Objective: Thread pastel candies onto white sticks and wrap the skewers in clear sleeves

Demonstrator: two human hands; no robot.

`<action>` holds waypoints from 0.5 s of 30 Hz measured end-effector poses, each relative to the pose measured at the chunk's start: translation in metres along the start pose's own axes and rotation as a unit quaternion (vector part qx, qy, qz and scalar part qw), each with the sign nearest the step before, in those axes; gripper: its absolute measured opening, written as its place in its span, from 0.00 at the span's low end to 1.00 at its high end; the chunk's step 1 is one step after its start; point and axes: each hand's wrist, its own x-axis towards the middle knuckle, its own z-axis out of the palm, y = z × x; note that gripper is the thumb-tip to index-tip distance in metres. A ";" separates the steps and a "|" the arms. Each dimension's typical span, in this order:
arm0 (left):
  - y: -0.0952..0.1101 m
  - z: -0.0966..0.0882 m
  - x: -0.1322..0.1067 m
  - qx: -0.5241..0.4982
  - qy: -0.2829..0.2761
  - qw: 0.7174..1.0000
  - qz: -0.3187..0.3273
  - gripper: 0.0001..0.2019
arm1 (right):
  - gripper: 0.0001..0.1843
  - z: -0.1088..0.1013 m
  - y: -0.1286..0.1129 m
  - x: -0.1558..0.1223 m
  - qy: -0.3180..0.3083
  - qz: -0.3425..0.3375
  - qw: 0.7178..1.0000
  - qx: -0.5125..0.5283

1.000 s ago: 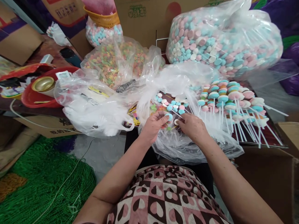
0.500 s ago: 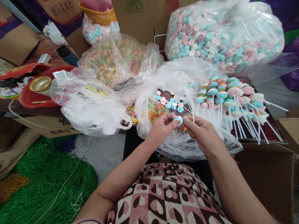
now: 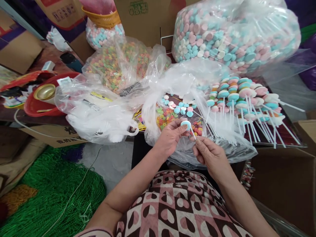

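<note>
Between the fingers of my left hand [image 3: 171, 135] is a round blue-and-white marshmallow [image 3: 185, 125]. My right hand [image 3: 208, 151] pinches a thin white stick [image 3: 193, 132], whose upper end meets the marshmallow's lower right side. Just beyond my hands, loose marshmallows [image 3: 182, 107] in pink, white and blue lie on a dark surface. Ring-shaped gummies lie close by: a mixed heap [image 3: 166, 117] to the left and red ones [image 3: 197, 127] behind the stick. To the right, finished-looking marshmallow skewers [image 3: 243, 93] are piled with their white sticks pointing toward me.
A large clear bag of marshmallows [image 3: 234, 39] stands at the back right. Behind on the left sits a bag of gummy rings [image 3: 118, 62]. A red basin [image 3: 37, 107] is far left, green cord [image 3: 61, 194] covers the floor, and an open carton [image 3: 283, 184] stands at right.
My right hand has moved down and toward me, and the white stick now shows between my hands. The marshmallow has turned its flat face up in my left hand.
</note>
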 end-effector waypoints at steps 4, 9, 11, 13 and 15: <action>0.000 0.003 -0.004 -0.021 -0.011 1.000 0.009 0.15 | 0.19 -0.002 0.001 -0.001 0.006 -0.011 0.999 -0.044; 0.000 0.002 -0.008 0.003 -0.018 1.000 0.001 0.15 | 0.19 -0.005 0.000 -0.001 0.016 -0.017 0.997 -0.071; -0.001 0.001 -0.008 0.015 -0.007 1.000 0.006 0.16 | 0.19 -0.005 -0.001 -0.002 0.011 -0.012 0.998 -0.057; -0.001 0.000 -0.008 0.020 0.009 1.000 0.016 0.17 | 0.18 -0.005 -0.002 -0.003 -0.002 -0.005 1.000 -0.023; -0.002 0.000 -0.008 0.025 0.020 0.999 0.026 0.17 | 0.17 -0.006 -0.004 -0.005 -0.018 0.005 1.000 0.020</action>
